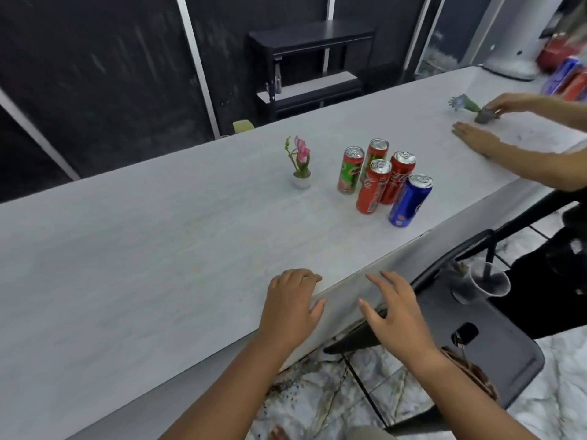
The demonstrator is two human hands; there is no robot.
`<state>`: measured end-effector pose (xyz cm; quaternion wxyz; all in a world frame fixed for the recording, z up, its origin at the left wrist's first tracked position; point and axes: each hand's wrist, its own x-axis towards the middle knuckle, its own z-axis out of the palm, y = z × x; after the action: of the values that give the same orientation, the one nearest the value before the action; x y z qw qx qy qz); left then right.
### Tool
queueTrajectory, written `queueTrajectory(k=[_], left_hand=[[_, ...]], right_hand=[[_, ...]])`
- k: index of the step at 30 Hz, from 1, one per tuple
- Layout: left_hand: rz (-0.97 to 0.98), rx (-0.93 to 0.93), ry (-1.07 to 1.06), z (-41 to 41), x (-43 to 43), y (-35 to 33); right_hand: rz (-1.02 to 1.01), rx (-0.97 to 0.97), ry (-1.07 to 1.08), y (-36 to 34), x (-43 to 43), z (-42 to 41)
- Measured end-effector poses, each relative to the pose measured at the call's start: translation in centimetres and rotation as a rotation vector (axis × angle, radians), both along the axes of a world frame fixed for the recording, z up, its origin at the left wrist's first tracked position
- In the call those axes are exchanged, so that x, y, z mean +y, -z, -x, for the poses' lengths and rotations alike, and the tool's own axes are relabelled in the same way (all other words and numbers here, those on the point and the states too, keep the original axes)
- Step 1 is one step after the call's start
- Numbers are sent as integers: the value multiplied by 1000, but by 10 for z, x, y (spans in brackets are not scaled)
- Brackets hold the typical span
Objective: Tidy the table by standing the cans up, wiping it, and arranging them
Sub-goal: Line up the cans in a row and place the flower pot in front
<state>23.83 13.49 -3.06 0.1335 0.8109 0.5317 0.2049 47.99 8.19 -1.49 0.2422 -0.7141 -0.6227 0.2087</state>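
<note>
Five cans (pixel 371 192) upright, clustered on table (pixel 158 249). Left hand (pixel 292 308) relaxed on near table edge, grasping nothing. Right hand (pixel 394 315) just off edge, fingers spread, empty.

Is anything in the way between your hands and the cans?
Nothing visible is. Only bare table lies between the left hand, the right hand and the cans. The little flower pot stands off to the left of the cans, out of the path.
</note>
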Motion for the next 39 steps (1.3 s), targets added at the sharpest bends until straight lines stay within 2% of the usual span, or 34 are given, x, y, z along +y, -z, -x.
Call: queueTrajectory(k=[6, 13, 20, 24, 29, 39], left_hand=[[30, -28, -9, -12, 32, -3], [86, 23, 11, -52, 86, -12], [255, -117, -34, -104, 147, -14], [340, -236, -85, -141, 184, -18], [368, -433, -130, -173, 215, -23], [373, -485, -229, -153, 205, -13]], right_hand=[[4, 58, 72, -11, 33, -21], [-17, 168, 187, -14, 88, -67], [-23, 361, 330, -1, 143, -105], [-117, 454, 303, 3, 170, -114], [-159, 467, 281, 8, 189, -120], [-143, 499, 185, 12, 206, -112]])
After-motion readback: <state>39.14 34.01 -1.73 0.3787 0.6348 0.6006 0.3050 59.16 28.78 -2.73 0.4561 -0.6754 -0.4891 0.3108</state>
